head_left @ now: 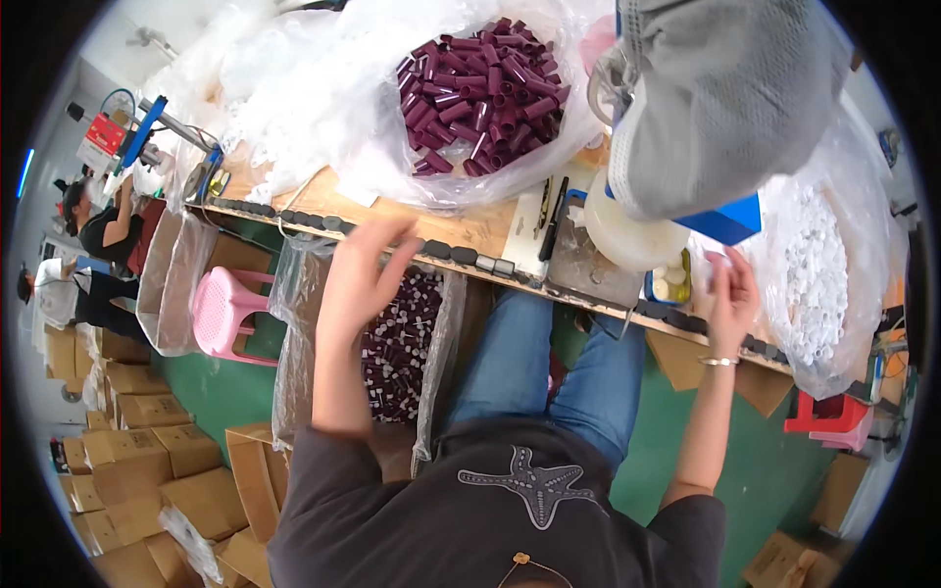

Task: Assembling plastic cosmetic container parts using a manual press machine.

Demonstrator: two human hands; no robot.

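My left hand (365,272) is held over the table's front edge, thumb and fingers apart, with nothing in it. Below it stands a plastic-lined box (404,343) of small maroon and white parts. Beyond it on the table lies a clear bag holding a heap of maroon tubes (480,98). My right hand (733,299) is at the front edge on the right, its fingers pinched together; what they hold, if anything, is too small to make out. Beside it sit a small yellow-edged tin (672,281) of pale pieces and a bag of small white parts (816,279).
A grey cloth-covered shape (720,108) hides much of the table's right side, above a round whitish container (632,230) and a metal plate (588,269). A black pen-like tool (554,220) lies nearby. At left are a pink stool (227,312), cardboard boxes (147,461) and two other people.
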